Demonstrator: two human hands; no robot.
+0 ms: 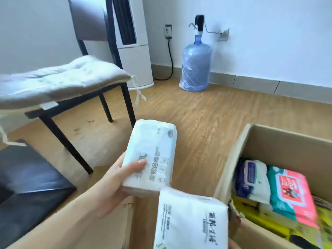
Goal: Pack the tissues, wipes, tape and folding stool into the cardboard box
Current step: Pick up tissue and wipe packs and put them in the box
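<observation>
Right hand (234, 229) mostly hidden behind a white tissue pack (190, 220), only fingertips peeking out at its right edge; evidently gripping that pack, which is cut off by the bottom edge. Printing on it partly legible: "100", the rest Chinese characters, blurred. Left hand (115, 184) closed around a second pack (152, 155), thumb on its front face, fingers out of sight underneath; blue Chinese lettering there, too smeared to read fully. Just right of the hands, an open cardboard box (231, 169), its right side cut off by the frame. Inside, a purple-and-white wipes pack (251, 178) beside a teal-and-pink one (291, 193), label blurred, both lying on something yellow that cannot be made out. No telling whether tape or stool is in there. Left of the left hand, a black block (30, 184), half cut off, unclear what. Underneath all, wood-grain floor (188, 112). Beyond the hands, a black chair (89, 97) with a grey cushion (59, 78). Farther off, against the white wall, a white tower appliance (133, 42) and a blue water jug (195, 67) with a pump on top.
</observation>
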